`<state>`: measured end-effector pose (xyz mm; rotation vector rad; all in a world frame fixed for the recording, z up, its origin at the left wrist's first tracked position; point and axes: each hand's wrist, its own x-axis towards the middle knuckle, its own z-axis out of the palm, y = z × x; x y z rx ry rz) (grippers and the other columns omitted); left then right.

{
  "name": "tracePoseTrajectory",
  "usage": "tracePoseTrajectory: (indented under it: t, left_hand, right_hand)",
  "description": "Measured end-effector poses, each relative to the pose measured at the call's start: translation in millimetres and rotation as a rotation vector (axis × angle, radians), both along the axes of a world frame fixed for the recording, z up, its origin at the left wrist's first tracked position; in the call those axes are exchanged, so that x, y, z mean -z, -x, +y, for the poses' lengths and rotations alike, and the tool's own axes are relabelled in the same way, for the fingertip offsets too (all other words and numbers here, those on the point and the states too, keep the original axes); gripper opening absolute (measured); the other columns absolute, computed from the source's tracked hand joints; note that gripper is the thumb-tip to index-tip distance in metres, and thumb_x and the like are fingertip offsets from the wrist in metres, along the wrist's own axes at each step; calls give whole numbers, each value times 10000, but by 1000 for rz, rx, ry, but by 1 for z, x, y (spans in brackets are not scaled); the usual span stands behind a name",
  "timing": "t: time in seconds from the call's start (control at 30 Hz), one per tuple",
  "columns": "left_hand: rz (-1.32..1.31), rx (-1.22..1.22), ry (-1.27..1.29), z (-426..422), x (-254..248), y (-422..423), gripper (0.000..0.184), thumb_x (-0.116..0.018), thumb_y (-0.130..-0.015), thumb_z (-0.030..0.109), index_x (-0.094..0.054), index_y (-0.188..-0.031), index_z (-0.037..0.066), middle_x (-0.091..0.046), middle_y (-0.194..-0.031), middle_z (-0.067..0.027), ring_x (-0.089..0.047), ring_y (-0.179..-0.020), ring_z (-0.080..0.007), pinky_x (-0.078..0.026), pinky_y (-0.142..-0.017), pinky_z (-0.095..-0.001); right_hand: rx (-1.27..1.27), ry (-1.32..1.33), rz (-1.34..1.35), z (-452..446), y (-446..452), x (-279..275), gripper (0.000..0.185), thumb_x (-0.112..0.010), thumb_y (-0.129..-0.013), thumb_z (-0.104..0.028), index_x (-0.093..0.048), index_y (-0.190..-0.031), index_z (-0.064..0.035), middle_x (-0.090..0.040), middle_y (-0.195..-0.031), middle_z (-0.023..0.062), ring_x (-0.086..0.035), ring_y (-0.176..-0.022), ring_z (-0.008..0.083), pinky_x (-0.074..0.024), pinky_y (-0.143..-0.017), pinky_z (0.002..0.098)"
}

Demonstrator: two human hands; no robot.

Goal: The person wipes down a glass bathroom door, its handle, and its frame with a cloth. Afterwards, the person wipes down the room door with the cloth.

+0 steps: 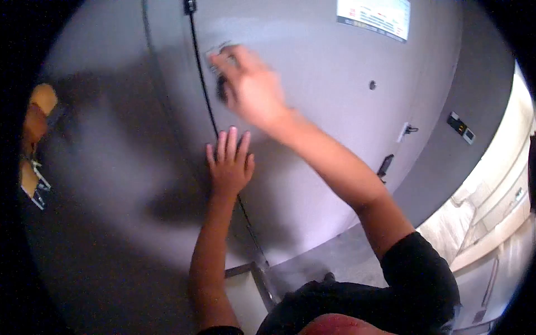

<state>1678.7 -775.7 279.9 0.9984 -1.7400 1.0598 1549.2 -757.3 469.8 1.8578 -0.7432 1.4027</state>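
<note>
My left hand (230,167) lies flat against the grey door (329,151), fingers spread and pointing up, close to a long dark seam (204,84). Above it and slightly to the right, my right hand (251,86) is at the door surface with its fingers bent together in a pinch. Motion blurs its fingertips, and whatever they hold is too indistinct to name. Faint dark, line-like marks show on the door around those fingertips. A dark patch lies just under the fingers; whether it is shadow or an object is unclear.
A printed sheet (374,17) is fixed high on the door. A small round peephole (372,85), a latch (409,131) and a dark handle (385,166) sit to the right. Beyond them a control panel (460,127) is on the wall. Orange-brown items (40,114) hang at far left.
</note>
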Motion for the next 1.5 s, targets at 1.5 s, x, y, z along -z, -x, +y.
tracePoseTrajectory:
  t: [1.5]
  left_hand:
    - [-43,14,6,-10,-3,8,555,-531,-909,384,-479,-1435,217,-363,-1532,-129,-353,-1398,-336,-212,-1109,-617]
  right_hand:
    - [287,532,676,-31,63,-98,558,-556,-839,-177,-508,-1393,-131,-680,-1069,16,-594,-796,171,-545,-664,300]
